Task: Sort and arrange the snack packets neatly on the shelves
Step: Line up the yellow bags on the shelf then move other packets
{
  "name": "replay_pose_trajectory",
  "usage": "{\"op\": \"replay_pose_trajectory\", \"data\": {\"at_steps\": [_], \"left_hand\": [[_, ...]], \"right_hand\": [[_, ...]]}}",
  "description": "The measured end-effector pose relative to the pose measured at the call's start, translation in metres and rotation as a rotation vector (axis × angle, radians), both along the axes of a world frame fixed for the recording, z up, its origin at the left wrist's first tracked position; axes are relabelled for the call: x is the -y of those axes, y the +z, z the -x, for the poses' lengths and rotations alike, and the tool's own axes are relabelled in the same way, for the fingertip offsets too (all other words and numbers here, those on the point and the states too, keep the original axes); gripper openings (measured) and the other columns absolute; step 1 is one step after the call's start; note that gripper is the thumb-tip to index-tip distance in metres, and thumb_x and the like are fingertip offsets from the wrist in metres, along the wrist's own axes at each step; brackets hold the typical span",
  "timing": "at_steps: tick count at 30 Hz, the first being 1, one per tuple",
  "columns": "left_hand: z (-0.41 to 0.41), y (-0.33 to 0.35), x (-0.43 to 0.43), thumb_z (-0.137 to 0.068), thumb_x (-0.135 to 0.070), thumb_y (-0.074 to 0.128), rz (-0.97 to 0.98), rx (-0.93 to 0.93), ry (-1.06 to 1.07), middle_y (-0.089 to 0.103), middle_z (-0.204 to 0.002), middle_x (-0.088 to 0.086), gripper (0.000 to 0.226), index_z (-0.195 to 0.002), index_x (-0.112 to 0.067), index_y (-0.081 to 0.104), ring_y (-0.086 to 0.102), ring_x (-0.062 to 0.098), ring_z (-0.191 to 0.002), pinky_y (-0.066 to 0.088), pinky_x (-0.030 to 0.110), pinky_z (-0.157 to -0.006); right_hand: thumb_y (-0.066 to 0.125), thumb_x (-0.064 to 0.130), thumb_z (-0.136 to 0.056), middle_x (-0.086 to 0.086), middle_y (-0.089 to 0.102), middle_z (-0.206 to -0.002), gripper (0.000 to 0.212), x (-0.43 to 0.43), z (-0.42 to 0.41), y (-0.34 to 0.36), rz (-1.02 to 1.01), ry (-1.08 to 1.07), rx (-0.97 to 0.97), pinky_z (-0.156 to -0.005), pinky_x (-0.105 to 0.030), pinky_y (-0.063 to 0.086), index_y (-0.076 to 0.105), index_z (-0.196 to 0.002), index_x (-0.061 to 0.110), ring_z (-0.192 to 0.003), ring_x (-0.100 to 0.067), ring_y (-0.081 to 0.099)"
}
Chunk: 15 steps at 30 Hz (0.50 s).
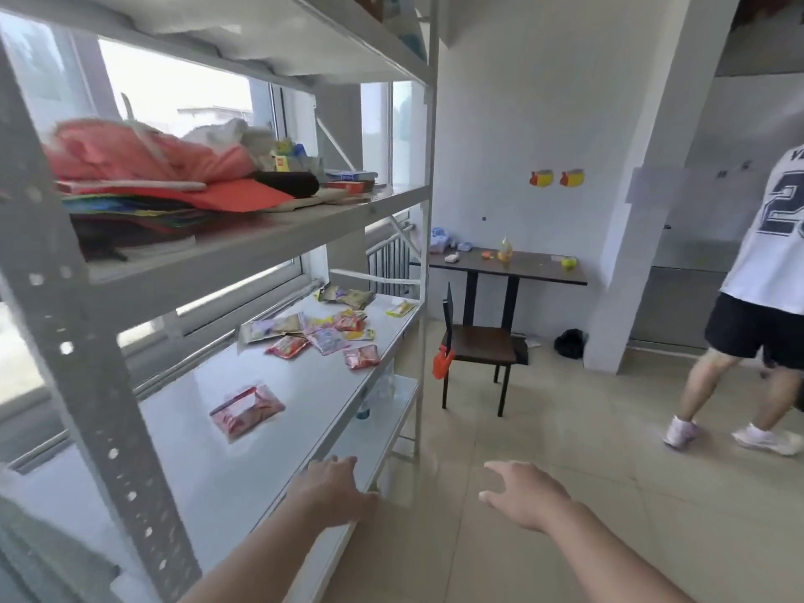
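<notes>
A white metal shelf unit [243,454] fills the left of the head view. On its middle shelf lies one red snack packet [247,410] by itself, nearer to me. Farther along, several small packets [319,335] lie scattered in a loose heap, with a dark packet [346,296] and a yellow one [401,308] beyond them. My left hand [333,489] hovers over the shelf's front edge, fingers loose, holding nothing. My right hand [524,491] hangs in the air over the floor, fingers spread and empty.
The upper shelf holds a pile of red and orange cloth and paper [143,176]. A dark chair [478,346] and a wall table [513,265] stand past the shelf's end. A person in a white jersey [765,272] walks at the right on the tiled floor.
</notes>
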State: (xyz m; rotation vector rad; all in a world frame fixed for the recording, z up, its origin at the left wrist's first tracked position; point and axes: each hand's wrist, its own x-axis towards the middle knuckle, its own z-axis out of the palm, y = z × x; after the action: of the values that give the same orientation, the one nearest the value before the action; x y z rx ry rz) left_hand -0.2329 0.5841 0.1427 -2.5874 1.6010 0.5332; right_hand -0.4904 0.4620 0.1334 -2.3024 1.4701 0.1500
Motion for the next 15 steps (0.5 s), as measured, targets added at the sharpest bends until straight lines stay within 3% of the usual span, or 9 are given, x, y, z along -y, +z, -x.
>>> {"op": "replay_pose_trajectory", "data": {"at_steps": [10,15], "left_hand": [[-0.027,-0.023,0.199,-0.083,-0.072,0.047,0.063,0.012,0.182,0.046,-0.147,-0.002,0.080,-0.150,-0.031,0.031,0.047,0.022,-0.130,0.046,0.039,-0.100],[-0.038,-0.014,0.289,-0.082,-0.072,0.046,0.072,-0.017,0.278,0.056,-0.130,-0.003,0.074,-0.143,-0.031,0.040,0.053,0.019,-0.115,0.051,0.036,-0.089]], "right_hand": [[0.054,0.052,-0.088,-0.003,0.036,-0.154,0.067,0.262,-0.043,-0.020,-0.041,0.160,-0.015,-0.109,-0.035,0.035,0.035,-0.149,0.030,-0.138,-0.023,0.038],[0.054,0.046,-0.092,-0.006,0.037,-0.154,0.065,0.377,-0.079,-0.005,-0.034,0.310,-0.031,-0.110,-0.033,0.032,0.034,-0.150,0.024,-0.139,-0.024,0.036]]}}
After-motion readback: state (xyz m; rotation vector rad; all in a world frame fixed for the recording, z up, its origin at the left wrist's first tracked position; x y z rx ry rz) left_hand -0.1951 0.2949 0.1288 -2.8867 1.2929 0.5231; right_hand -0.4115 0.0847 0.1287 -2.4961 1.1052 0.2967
